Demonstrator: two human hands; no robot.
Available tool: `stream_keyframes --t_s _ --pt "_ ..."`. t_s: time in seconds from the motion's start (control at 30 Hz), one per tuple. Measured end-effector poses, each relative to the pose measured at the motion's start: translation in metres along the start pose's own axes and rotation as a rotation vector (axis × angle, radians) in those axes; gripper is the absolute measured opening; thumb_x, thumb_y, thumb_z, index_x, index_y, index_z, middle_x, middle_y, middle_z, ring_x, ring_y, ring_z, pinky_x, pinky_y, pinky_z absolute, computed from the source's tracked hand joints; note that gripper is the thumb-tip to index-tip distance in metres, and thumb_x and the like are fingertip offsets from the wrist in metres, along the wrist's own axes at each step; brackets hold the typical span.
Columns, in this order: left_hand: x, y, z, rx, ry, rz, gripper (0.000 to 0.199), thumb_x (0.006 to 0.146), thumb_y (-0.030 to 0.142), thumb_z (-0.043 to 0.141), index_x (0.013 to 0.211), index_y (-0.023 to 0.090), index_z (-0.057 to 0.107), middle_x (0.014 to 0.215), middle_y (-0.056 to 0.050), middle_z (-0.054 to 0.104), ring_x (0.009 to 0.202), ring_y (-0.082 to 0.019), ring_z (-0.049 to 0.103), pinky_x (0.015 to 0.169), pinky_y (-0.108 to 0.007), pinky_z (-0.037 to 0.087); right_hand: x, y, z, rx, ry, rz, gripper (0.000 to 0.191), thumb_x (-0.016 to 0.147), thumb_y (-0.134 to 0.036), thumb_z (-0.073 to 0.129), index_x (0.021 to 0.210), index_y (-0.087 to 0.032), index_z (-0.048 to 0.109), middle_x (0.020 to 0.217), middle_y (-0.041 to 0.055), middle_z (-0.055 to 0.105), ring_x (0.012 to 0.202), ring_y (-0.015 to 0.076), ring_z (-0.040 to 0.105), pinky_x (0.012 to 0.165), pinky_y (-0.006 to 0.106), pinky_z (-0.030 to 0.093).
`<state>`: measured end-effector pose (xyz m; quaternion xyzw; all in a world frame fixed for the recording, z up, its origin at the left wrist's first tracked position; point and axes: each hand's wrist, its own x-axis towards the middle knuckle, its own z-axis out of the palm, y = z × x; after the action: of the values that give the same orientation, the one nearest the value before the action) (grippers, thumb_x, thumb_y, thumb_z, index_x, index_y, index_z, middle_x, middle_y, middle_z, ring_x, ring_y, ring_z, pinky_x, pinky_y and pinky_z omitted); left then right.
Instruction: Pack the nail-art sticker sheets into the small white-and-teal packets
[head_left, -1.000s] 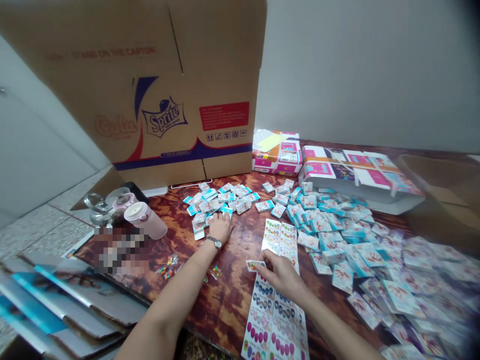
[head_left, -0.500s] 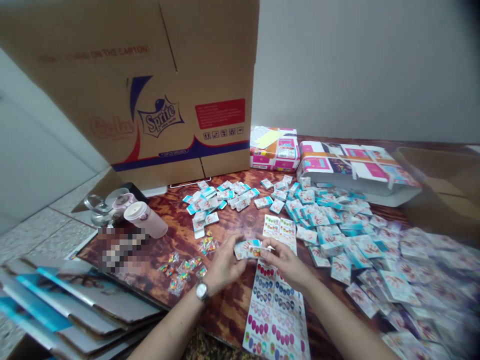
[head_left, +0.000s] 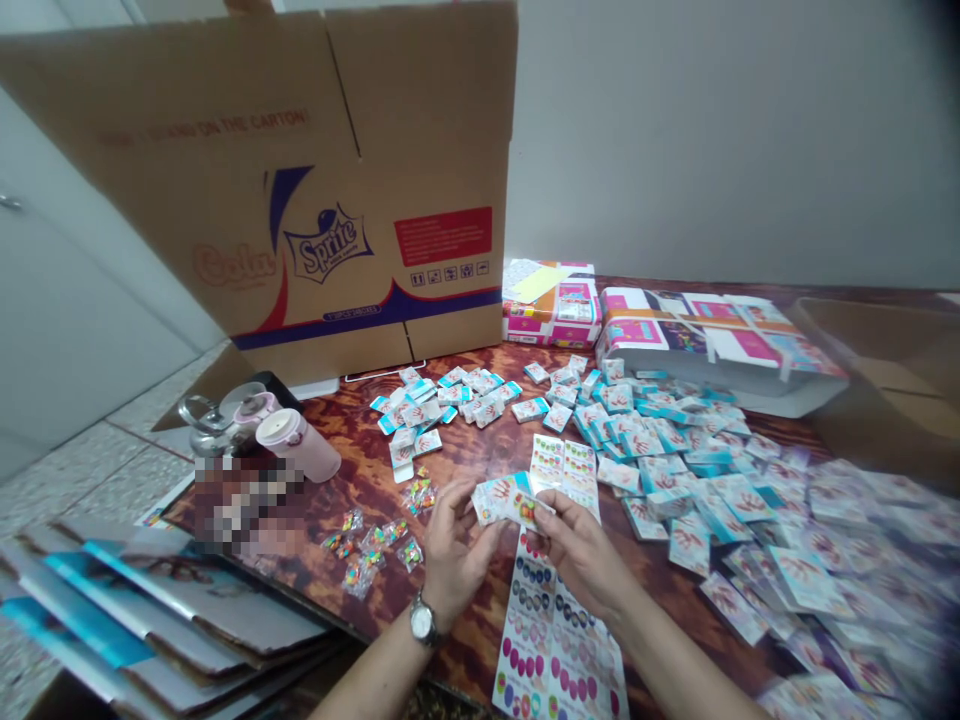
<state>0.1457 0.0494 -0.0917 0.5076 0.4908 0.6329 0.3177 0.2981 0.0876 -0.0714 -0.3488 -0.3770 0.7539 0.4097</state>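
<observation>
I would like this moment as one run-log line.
left hand: holds small box | right hand: holds small printed piece at the box's end | table: printed sheet, colourful packets, more small boxes

Held box (head_left: 496,497): white, turquoise, red hand print. Sheet (head_left: 557,645): white, magenta oval rows. Table (head_left: 356,425): mottled red-brown.

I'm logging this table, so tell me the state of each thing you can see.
Small box, held; open or shut unclear
Left hand, gripping that box
Right hand, pinching a colourful piece
Printed sheet, lying flat
Clear packets, filled, lying loose
Watch, strapped on
Large carton, standing
Pink cup, standing
Box pile, heaped loosely
</observation>
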Motion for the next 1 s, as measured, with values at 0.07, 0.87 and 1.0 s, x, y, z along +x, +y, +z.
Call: stream_keyframes --t_s 0.07,0.87,1.0 --pt "0.002 0.003 0.001 0.015 0.003 0.002 0.045 0.076 0.022 0.063 0.116 0.021 0.045 0.124 -0.012 0.045 0.114 -0.026 0.049 0.091 -0.038 0.048 -0.002 -0.002 0.005 0.036 -0.002 -0.026 0.020 0.074 -0.037 0.066 0.080 -0.021 0.057 0.075 -0.0002 0.059 0.067 0.0125 0.055 0.062 0.023 0.044" --pt "0.014 0.020 -0.003 -0.355 0.216 -0.350 0.035 0.067 0.027 0.072 0.097 0.016 0.058 0.090 -0.005 0.066 0.082 -0.015 0.063 0.077 -0.029 0.050 -0.015 -0.016 0.016 -0.037 0.000 -0.107 0.015 0.079 -0.034 0.061 0.079 -0.021 0.053 0.087 0.0009 0.058 0.072 0.0122 0.051 0.064 0.023 0.042" --pt "0.014 0.020 -0.008 -0.538 0.266 -0.495 0.024 0.064 0.026 0.074 0.081 0.014 0.062 0.076 0.000 0.065 0.070 -0.009 0.062 0.071 -0.021 0.049 -0.015 -0.030 -0.002 -0.424 0.072 -0.292 0.016 0.084 -0.036 0.053 0.078 -0.022 0.049 0.072 -0.0018 0.051 0.061 0.0115 0.046 0.055 0.022 0.037"
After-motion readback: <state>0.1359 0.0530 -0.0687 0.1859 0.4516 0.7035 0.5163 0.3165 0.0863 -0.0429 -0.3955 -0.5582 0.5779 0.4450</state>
